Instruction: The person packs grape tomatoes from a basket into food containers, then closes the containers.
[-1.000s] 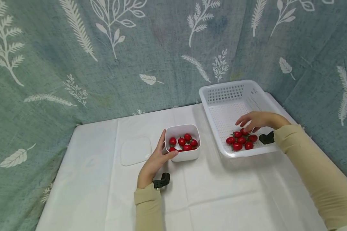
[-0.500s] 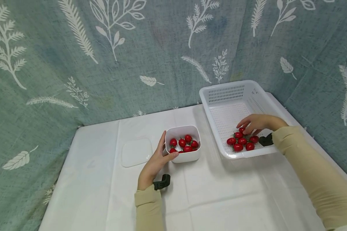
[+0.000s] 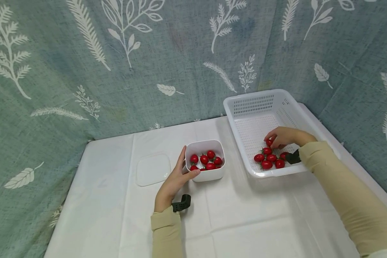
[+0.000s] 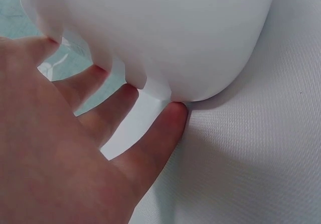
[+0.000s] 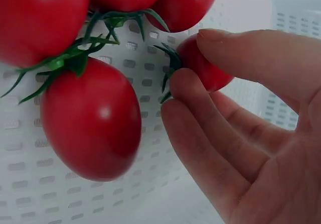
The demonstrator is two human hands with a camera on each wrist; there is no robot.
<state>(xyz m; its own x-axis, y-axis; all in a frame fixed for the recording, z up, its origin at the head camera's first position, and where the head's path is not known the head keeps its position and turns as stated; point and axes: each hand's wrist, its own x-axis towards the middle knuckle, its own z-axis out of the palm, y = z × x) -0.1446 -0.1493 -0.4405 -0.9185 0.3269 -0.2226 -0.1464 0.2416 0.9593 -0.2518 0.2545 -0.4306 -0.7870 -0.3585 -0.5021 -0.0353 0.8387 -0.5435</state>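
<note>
My left hand (image 3: 174,182) holds a small white box (image 3: 209,175) by its near left corner, thumb at the front rim and fingers along the left side. In the left wrist view, the fingertips (image 4: 173,116) meet the box's smooth wall. Several red cherry tomatoes (image 3: 210,166) with green stems lie in the box. Over at the right, my right hand (image 3: 285,136) reaches into a white perforated basket (image 3: 237,138). Between thumb and fingers it pinches one cherry tomato (image 5: 195,56), its green stem showing past the fingertips. More cherry tomatoes (image 5: 93,123) lie beside it on the basket floor.
Left of the box, a translucent square lid (image 3: 152,170) lies flat on the white-covered table (image 3: 245,222). A green-blue curtain (image 3: 180,68) with white leaf prints rises behind and along the sides. High walls enclose the basket.
My right hand has lowered slightly and closed its thumb and fingers around a cherry tomato at the back of the cluster. The left hand stays on the box.
</note>
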